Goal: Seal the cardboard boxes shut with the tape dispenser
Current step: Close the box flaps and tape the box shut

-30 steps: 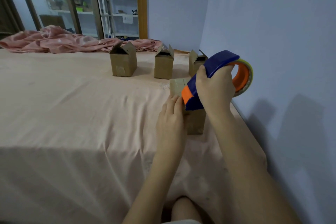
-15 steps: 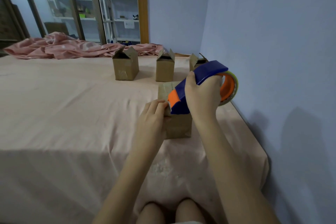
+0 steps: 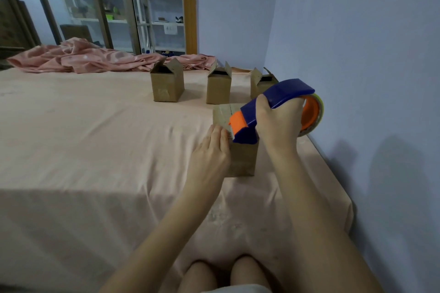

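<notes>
Peach sheet (image 3: pixel 95 138) against lilac wall (image 3: pixel 357 43)

Pale peach sheet (image 3: pixel 95 138) covers the whole bed, with a crumpled pink blanket (image 3: pixel 100 59) bunched along the far edge. Behind that, glass doors (image 3: pixel 78 7) with white shelving (image 3: pixel 164 7) of small clutter. Lavender wall (image 3: pixel 357 31) on the right.

The right hand (image 3: pixel 277 123) and tape dispenser (image 3: pixel 273 107) cover the near box's (image 3: pixel 240 157) top right; behind the dispenser, the rightmost box (image 3: pixel 259 85) is half hidden. Its blade's contact is unclear.
</notes>
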A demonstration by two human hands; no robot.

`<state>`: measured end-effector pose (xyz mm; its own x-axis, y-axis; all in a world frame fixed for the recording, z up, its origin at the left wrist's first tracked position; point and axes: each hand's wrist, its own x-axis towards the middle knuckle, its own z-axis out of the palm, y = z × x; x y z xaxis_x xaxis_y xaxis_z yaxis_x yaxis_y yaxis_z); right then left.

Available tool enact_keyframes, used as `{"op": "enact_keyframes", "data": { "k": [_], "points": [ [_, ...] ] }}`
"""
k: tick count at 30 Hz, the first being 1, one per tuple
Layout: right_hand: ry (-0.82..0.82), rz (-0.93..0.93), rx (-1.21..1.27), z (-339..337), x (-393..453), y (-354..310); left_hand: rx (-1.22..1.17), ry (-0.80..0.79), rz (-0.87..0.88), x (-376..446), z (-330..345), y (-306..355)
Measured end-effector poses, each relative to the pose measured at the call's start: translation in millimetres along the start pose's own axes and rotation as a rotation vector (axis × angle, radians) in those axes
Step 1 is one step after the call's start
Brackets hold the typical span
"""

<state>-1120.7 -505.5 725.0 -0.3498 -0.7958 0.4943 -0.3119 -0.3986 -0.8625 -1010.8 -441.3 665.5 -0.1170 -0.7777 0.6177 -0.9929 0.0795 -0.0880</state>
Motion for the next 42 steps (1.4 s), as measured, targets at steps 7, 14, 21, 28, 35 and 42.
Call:
{"op": "enact_keyframes", "data": {
  "k": [7,14,21,28,35,42],
  "points": [
    [0.087,0.128,0.186,-14,11,0,0.066,0.006,0.005,-1,-2,-4],
    [0.148,0.037,0.158,-65,49,-2,0.062,-0.030,-0.022,1,-2,0],
    [0.074,-0.022,0.004,-60,39,18,0.049,-0.081,-0.031,0,0,-6],
    [0.042,-0.021,-0.099,-51,30,30,-0.151,-0.104,-0.051,12,-6,-9],
    [0.028,-0.068,-0.160,-40,27,37,-0.106,-0.132,-0.052,37,-14,14],
    [0.031,-0.036,-0.179,-30,24,44,-0.014,-0.149,0.005,22,6,32]
  ]
}}
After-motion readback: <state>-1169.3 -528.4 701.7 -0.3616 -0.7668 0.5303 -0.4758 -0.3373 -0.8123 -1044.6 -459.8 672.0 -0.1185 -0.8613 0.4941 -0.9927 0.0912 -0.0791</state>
